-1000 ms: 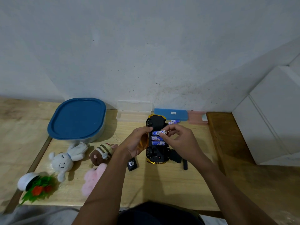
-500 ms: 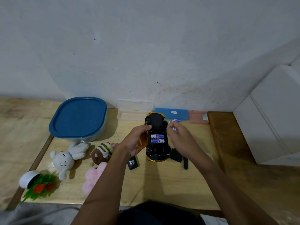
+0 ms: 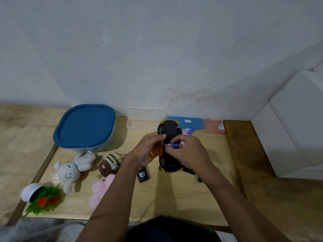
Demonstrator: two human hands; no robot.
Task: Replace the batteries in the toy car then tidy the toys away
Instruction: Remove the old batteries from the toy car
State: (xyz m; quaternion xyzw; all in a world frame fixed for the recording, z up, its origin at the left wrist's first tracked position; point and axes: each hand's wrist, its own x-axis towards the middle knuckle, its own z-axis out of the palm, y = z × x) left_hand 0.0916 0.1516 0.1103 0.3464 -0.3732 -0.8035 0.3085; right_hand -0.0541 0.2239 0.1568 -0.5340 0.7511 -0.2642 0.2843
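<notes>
The toy car (image 3: 168, 127) lies upside down on the wooden board (image 3: 174, 198), black underside up, yellow body at the edges. My left hand (image 3: 148, 149) grips its left side. My right hand (image 3: 188, 154) is over the open battery bay, fingertips pinched on a blue-and-white battery (image 3: 174, 145) in the bay. Most of the bay is hidden by my fingers. Several loose batteries (image 3: 188, 132) lie just right of the car's far end.
A blue-lidded container (image 3: 85, 126) stands at back left, with a clear box (image 3: 146, 117), a blue box (image 3: 192, 124) and a pink box (image 3: 214, 126) along the wall. White bunny (image 3: 71, 169), brown plush (image 3: 110, 164), pink plush (image 3: 100, 189), potted toy plant (image 3: 38, 196), black cover (image 3: 143, 175).
My right hand took a battery out of the car, carried it right to the loose pile, then came back onto the bay. My left hand kept hold of the car.
</notes>
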